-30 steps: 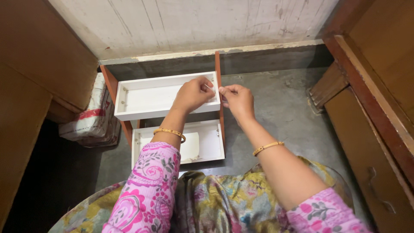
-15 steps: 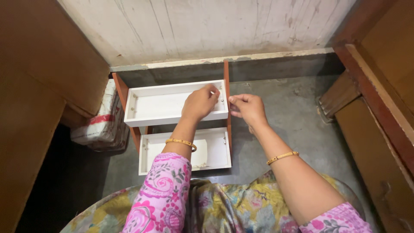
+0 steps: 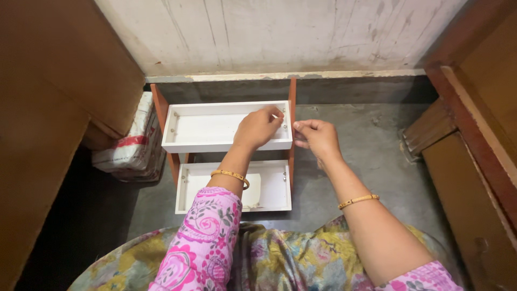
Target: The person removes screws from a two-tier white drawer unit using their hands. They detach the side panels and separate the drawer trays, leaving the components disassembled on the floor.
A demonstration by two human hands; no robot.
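Note:
A small rack stands on the floor, with reddish-brown side panels (image 3: 292, 91) and two white trays. My left hand (image 3: 258, 128) reaches into the right end of the upper white tray (image 3: 207, 126). Its fingertips rest on the inside of the end wall, near small metal fittings, and what they hold is hidden. My right hand (image 3: 318, 137) is just outside the right side panel, level with that tray. Its thumb and fingers are pinched together against the panel, and anything between them is too small to see. The lower white tray (image 3: 272, 188) lies under my left forearm.
A whitewashed wall (image 3: 280, 32) rises behind the rack. Brown boards (image 3: 59, 108) lean at the left, with a white and red sack (image 3: 132, 143) at their foot. Wooden furniture (image 3: 474, 140) lines the right side. Grey concrete floor (image 3: 361, 156) lies between. My patterned lap fills the bottom.
The view has shifted, so the rack sits lower and further right. My left fingers have moved deeper into the upper tray's right end. My right hand has closed in on the side panel.

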